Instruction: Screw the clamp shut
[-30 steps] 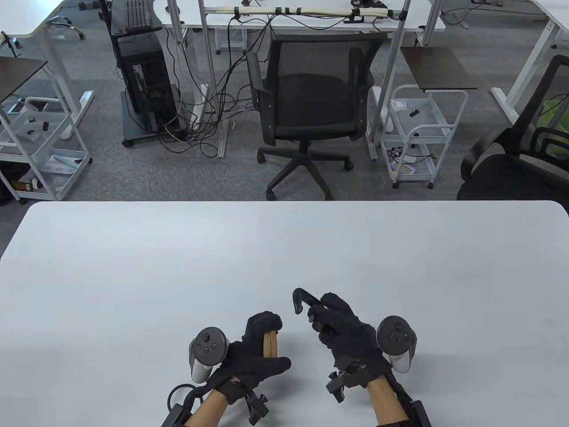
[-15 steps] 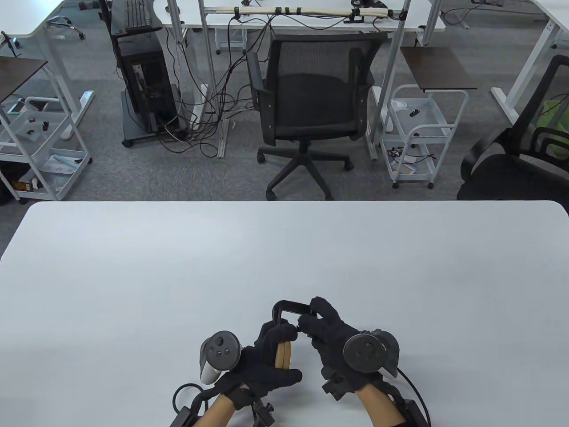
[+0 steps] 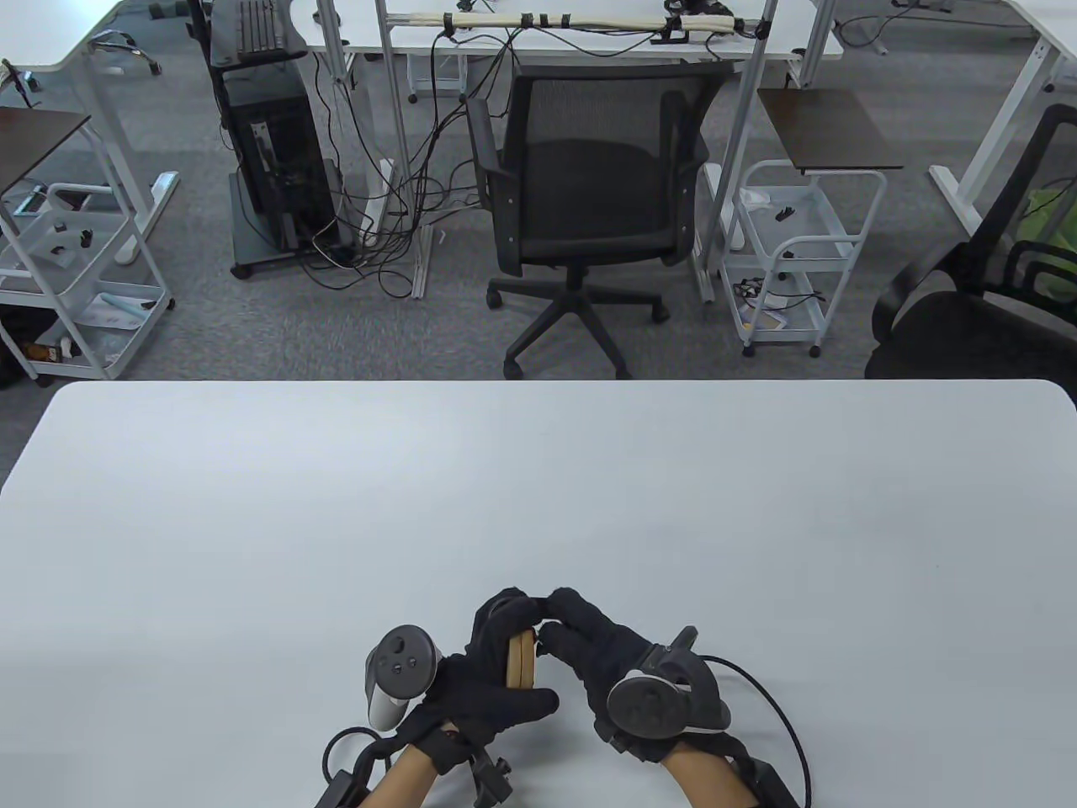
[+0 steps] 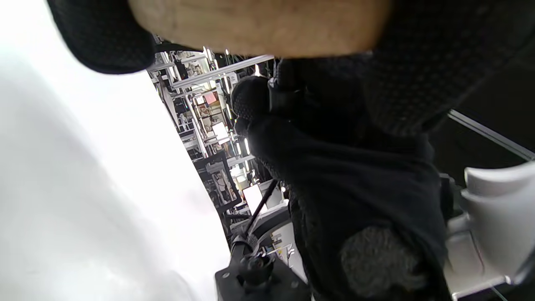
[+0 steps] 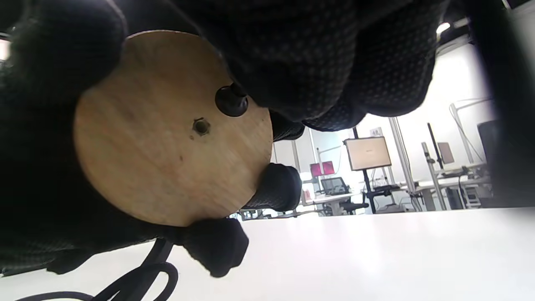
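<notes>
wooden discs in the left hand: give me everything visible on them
The wooden discs are two thin, round, light-brown pieces stacked face to face and held on edge above the table. The left hand grips them, fingers curling over the rim. The right wrist view shows one flat face, grainy, with a small centre hole. A black round pad, seemingly the clamp's screw tip, presses that face off-centre. The right hand is close against them from the right.

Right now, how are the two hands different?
The left hand grips the wooden discs by their edge; the right hand only touches them with its fingertips, holding something small and black against the flat face. The left hand's tracker shows its buttons; the right hand's tracker is turned away. Both wear black gloves.
</notes>
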Tool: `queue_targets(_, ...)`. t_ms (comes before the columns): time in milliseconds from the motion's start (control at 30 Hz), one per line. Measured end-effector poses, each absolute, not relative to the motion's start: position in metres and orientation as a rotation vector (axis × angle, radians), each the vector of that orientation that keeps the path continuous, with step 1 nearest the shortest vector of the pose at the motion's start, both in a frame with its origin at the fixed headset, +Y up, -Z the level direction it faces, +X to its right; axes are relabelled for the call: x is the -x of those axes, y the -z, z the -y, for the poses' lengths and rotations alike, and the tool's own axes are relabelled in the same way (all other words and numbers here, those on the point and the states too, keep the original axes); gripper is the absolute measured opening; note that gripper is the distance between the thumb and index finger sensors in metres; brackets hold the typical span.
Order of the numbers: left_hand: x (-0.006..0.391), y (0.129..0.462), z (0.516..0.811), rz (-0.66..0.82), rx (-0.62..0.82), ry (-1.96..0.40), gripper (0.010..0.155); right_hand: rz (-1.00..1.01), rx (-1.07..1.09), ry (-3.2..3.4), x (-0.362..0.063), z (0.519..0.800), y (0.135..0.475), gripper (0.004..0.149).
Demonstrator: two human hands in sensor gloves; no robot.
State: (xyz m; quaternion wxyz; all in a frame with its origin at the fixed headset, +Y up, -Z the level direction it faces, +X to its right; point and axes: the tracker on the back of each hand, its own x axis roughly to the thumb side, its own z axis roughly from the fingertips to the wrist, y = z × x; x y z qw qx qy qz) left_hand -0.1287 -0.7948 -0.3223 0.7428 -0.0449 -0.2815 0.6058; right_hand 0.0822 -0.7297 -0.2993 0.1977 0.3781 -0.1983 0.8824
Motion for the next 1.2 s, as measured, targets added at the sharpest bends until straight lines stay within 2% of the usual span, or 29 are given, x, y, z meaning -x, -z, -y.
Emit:
queue_targets(67, 0.129, 0.324, 0.797, 0.622, 0.151, -1.392, 0.101, 0.526, -1.055, -2.454, -0.084, 0.731, 0.300, 0.068)
queue_targets(200, 0.131, 0.326, 0.798, 0.607, 0.159, -1.440, 0.098, 0.460, -1.067, -2.466, -0.085, 0.732, 0.302, 0.066)
queue_targets(367, 0.143, 0.326, 0.797, 0.545, 0.126, -1.575, 0.099, 0.623, -0.977, -2.531, -0.099, 0.711, 0.297, 0.061)
queue_targets(500, 0.154, 0.328, 0.796, 0.506, 0.102, -1.671, 0.099, 0.603, -0.852, -2.440, -0.112, 0.696, 0.303, 0.058)
queue_targets(567, 0.156, 0.328, 0.797, 0.496, 0.104, -1.728, 0.099, 0.680, -0.822, -2.492, -0.115, 0.692, 0.305, 0.060)
queue_targets(633, 0.158, 0.328, 0.800, 0.482, 0.109, -1.766, 0.099, 0.731, -0.777, -2.514, -0.120, 0.697, 0.308, 0.066)
queue_targets(700, 0.158, 0.327, 0.803, 0.473, 0.138, -1.819, 0.099, 0.739, -0.724, -2.467, -0.126, 0.716, 0.312, 0.073)
queue_targets(733, 0.158, 0.327, 0.804, 0.472, 0.143, -1.831, 0.099, 0.722, -0.704, -2.434, -0.129, 0.728, 0.314, 0.077)
queue_targets(800, 0.157, 0.328, 0.805, 0.485, 0.171, -1.834, 0.099, 0.527, -0.748, -2.429, -0.131, 0.744, 0.316, 0.085)
queue_targets(867, 0.154, 0.328, 0.805, 0.490, 0.173, -1.828, 0.099, 0.534, -0.756, -2.446, -0.133, 0.750, 0.314, 0.092)
queue_targets(1200, 0.149, 0.323, 0.805, 0.513, 0.210, -1.798, 0.098, 0.475, -0.775, -2.401, -0.134, 0.752, 0.309, 0.085)
